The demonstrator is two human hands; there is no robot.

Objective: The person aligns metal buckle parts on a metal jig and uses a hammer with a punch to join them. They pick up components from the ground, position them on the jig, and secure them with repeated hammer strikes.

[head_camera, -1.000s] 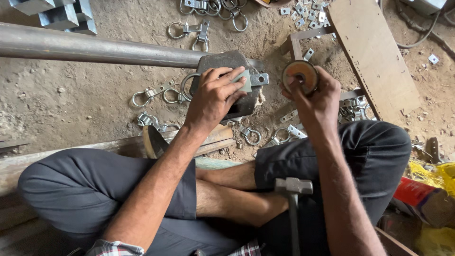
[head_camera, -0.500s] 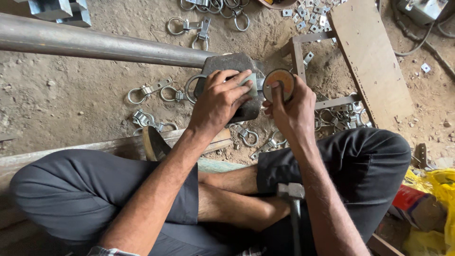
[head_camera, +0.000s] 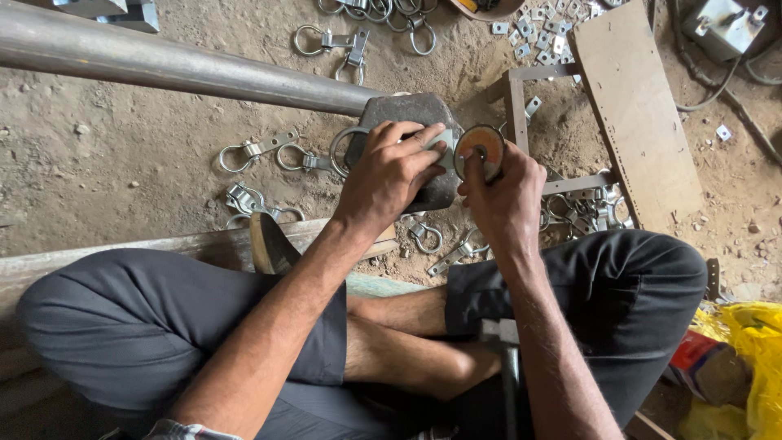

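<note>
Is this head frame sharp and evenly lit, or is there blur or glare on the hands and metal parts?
Head view: soft, even daylight, no hard shadows; the left hand and right hand are sharp. The long steel pipe carries only a mild sheen, no blown glare. The yellow bag at the right edge looks slightly soft.

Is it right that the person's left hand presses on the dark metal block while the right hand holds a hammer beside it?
Not quite. The head view shows the left hand on the dark metal block, but the right hand holds a round rusty disc, not a hammer. The hammer lies in the lap.
</note>
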